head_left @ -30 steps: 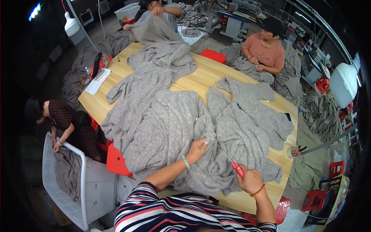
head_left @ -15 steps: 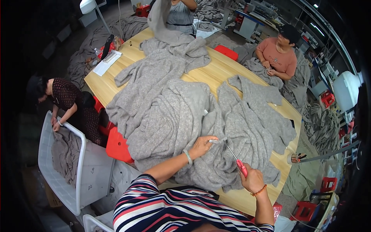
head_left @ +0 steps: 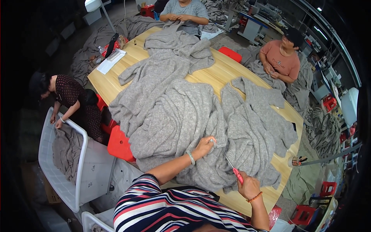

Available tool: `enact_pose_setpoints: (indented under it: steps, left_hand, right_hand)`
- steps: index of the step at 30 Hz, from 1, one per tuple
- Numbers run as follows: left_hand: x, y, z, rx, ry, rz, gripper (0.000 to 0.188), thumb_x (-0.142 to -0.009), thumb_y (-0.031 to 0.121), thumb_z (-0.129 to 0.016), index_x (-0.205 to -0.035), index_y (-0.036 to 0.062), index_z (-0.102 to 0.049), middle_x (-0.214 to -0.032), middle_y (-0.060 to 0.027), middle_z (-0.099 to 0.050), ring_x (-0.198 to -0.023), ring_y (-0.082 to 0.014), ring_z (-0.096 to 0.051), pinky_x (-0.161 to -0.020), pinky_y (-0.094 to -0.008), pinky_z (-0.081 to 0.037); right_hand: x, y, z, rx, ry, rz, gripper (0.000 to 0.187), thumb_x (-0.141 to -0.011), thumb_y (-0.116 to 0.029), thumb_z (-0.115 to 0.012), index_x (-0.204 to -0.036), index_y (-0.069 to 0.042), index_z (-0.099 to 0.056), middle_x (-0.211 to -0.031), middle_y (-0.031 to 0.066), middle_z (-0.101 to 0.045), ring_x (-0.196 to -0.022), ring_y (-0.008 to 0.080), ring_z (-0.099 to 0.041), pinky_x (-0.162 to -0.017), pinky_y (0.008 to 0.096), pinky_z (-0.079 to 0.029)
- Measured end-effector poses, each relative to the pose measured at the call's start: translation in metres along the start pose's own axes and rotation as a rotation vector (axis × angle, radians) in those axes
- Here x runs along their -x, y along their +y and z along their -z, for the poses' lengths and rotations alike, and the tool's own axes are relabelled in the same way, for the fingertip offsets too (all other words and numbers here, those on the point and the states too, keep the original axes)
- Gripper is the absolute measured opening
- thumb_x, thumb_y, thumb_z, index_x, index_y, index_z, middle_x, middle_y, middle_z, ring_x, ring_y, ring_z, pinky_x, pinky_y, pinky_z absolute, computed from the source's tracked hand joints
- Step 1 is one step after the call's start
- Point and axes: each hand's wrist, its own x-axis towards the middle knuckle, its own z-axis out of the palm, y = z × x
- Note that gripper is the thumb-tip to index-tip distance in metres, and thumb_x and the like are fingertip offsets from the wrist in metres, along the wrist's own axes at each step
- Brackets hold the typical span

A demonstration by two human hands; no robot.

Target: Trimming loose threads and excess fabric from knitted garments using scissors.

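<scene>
Grey knitted garments (head_left: 177, 112) lie heaped in front of me. My left hand (head_left: 205, 147) is closed on a pinched fold of the grey knit, with a bracelet at the wrist. In my right hand (head_left: 249, 188) is a tool with a pink handle and a long thin metal shaft (head_left: 228, 159), gripped by the handle. Its shaft points up and left toward the fold beside my left fingers. The tip is too small to make out, and I cannot tell whether it touches the knit.
The garments cover much of a wooden table (head_left: 208, 80). A paper sheet (head_left: 111, 62) lies at its far left. Three people (head_left: 282, 58) handle grey cloth around it. On the left stand a white bin (head_left: 96, 170) and a red stool (head_left: 120, 144). A tool cup (head_left: 295, 161) is at right.
My right hand and the tool have shifted slightly down and left. The far person has lowered a raised grey garment and now holds both hands together. The view has shifted a little.
</scene>
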Motion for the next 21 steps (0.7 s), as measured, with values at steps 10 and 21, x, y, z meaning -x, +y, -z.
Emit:
enact_pose_setpoints:
  steps: [10, 21]
  left_hand:
    - [0.002, -0.027, -0.008, -0.055, -0.042, 0.039, 0.014, -0.092, 0.008, -0.051, -0.092, 0.0053, -0.065, -0.067, 0.0021, -0.053, -0.061, -0.0059, -0.047, -0.054, -0.0268, -0.04]
    - [0.003, -0.019, 0.007, 0.185, 0.044, 0.178, 0.021, -0.089, -0.002, -0.046, -0.091, 0.0035, -0.066, -0.082, -0.0005, -0.066, -0.072, -0.0058, -0.054, -0.064, -0.021, -0.042]
  right_hand:
    - [0.018, -0.008, 0.008, -0.052, -0.022, 0.058, 0.033, -0.086, -0.024, -0.066, -0.115, -0.01, -0.062, -0.075, 0.024, -0.066, -0.069, 0.0438, -0.066, -0.064, 0.0514, -0.052]
    - [0.01, -0.002, 0.009, -0.104, -0.063, 0.022, 0.027, -0.09, -0.021, -0.061, -0.114, -0.006, -0.059, -0.073, 0.0223, -0.066, -0.071, 0.041, -0.067, -0.067, 0.0504, -0.052]
